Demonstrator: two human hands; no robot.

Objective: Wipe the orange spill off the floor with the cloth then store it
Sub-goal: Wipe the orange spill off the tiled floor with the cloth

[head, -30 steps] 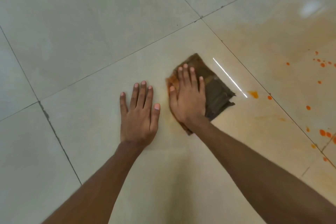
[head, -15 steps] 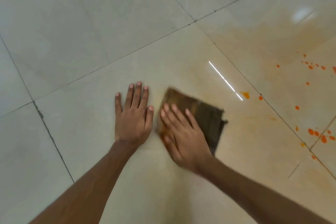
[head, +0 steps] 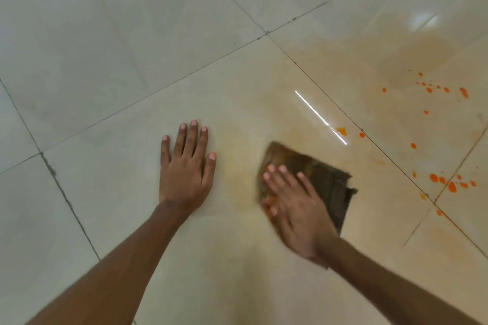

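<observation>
Four fingers (head: pixel 284 177) of the right hand (head: pixel 298 214) lie flat, pressing the brown cloth (head: pixel 324 182) to the floor (head: pixel 105 34); it has slid away from the spread, empty left hand (head: pixel 186 166). Orange drops (head: pixel 446 183) near the tile's right corner remain, so wiping is unfinished.

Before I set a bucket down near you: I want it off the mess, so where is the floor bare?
Bare tile lies left of the left hand, out past the grout line, and above it. Crowded: right of the cloth under the right hand, orange drops and a smeared film.
</observation>
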